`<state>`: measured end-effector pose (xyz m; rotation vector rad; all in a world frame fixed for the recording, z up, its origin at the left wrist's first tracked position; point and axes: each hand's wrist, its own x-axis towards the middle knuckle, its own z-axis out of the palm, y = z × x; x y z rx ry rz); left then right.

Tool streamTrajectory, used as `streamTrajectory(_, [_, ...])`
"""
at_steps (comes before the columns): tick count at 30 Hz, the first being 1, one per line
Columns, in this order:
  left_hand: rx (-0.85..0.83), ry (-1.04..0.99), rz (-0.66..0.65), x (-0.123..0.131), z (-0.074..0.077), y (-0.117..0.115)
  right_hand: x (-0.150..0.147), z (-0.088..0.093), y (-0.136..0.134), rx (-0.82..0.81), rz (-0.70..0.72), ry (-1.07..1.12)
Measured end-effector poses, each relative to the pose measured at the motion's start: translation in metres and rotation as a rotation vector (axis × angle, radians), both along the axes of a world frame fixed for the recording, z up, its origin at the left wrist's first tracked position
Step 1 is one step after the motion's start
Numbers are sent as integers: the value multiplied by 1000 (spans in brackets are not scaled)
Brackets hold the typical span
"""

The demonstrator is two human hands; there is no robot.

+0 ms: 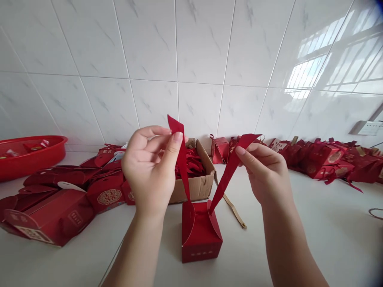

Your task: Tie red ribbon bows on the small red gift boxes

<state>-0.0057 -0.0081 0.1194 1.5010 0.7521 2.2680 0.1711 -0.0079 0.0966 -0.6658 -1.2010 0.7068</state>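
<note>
A small red gift box (201, 239) stands upright on the white counter in front of me, its rounded top flaps folded inward. A red ribbon (223, 185) passes through the flaps, and its two ends rise apart in a V. Between thumb and fingers, my left hand (152, 163) pinches the left end above the box. The right end is pinched by my right hand (266, 167), at a similar height. Both ribbon tips stick out past the thumbs. Neither hand touches the box itself.
Behind the box is a cardboard carton (194, 189) full of red ribbons. A gold ribbon (235, 211) lies beside it. Unfilled-looking red boxes (60, 215) pile up at left, near a red basin (32, 157). Several tied boxes (329, 159) line the tiled wall at right.
</note>
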Motion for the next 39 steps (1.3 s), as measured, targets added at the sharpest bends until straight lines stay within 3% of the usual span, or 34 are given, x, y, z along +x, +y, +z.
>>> streamTrajectory(5, [111, 3, 38, 5, -4, 6, -2, 0, 3, 28, -3, 33])
streamTrajectory(21, [57, 322, 1, -5, -10, 1, 1, 2, 1, 114, -78, 10])
streamTrajectory(28, [154, 281, 75, -3, -8, 1, 8, 4, -2, 137, -73, -20])
streamTrajectory(33, [121, 278, 89, 4, -8, 1, 9, 5, -2, 143, -92, 1])
streamTrajectory(39, [23, 219, -56, 11, -9, -2, 13, 5, -3, 127, -106, -2])
